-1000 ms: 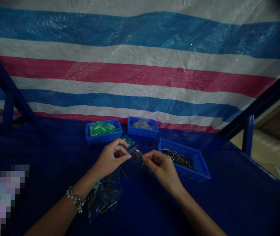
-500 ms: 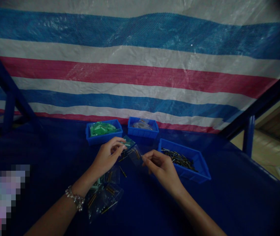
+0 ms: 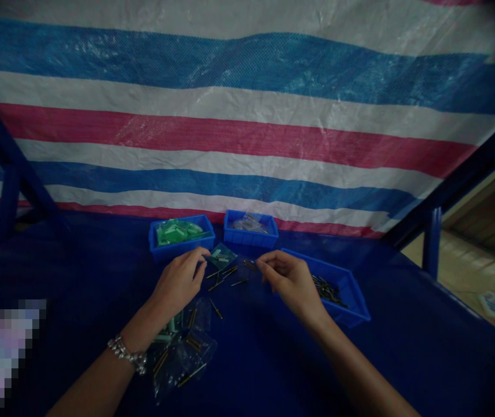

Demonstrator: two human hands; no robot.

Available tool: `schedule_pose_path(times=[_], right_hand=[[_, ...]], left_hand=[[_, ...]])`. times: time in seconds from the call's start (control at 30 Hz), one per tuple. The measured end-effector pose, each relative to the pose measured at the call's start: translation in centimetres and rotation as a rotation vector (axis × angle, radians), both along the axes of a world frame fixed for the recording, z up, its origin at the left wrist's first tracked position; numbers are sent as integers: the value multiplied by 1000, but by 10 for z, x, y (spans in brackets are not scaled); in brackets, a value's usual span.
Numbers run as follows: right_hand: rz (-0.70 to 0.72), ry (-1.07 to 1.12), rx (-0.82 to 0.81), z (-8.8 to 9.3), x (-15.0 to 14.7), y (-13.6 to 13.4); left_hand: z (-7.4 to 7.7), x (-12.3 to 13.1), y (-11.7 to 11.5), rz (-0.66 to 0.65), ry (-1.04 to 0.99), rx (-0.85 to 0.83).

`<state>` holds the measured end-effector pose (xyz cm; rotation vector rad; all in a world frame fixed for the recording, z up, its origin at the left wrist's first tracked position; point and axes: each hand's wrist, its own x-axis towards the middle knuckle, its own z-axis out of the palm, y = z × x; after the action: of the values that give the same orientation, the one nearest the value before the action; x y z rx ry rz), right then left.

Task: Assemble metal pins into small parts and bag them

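My right hand [image 3: 289, 281] pinches the edge of a small clear plastic bag [image 3: 249, 264] with brass-coloured pins in it. My left hand [image 3: 181, 280] is open, thumb apart from the fingers, its fingertips beside a small green-tinted packet [image 3: 223, 255] with pale pieces inside. Whether they touch it I cannot tell. Between the hands several thin metal pins [image 3: 222, 278] lie loose on the blue tabletop [image 3: 256, 359]. Nearer to me, filled clear bags [image 3: 193, 343] of pins and pale green pieces lie in a loose heap, with one pin [image 3: 216, 308] apart from it.
A blue bin [image 3: 154, 248] of green packets stands at the back left. Beside it is a blue bin [image 3: 247, 238] of clear bags. On the right, partly behind my right hand, sits a larger blue bin [image 3: 358, 313] of metal pins. A striped tarp [image 3: 230, 133] hangs behind.
My left hand has drawn back left from the green packet, its thumb and fingers parting. The clear bag in my right hand has moved slightly up and right, showing more loose pins.
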<state>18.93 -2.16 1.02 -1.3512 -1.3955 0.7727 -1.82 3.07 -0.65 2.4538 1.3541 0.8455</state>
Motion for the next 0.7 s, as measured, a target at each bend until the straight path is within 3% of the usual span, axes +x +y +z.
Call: schedule_pose_path(times=[0.2, 0.33, 0.53, 0.7], right_hand=[[-152, 148, -24, 22, 12, 50], [-175, 53, 4, 21, 18, 65], [-69, -83, 138, 10, 17, 24], [-32, -69, 134, -6, 15, -5]], left_hand=[[-1, 0, -1, -28, 31, -21], [-7, -1, 1, -60, 92, 3], [-17, 0, -1, -66, 257, 13], [-20, 2, -6, -100, 326, -18]])
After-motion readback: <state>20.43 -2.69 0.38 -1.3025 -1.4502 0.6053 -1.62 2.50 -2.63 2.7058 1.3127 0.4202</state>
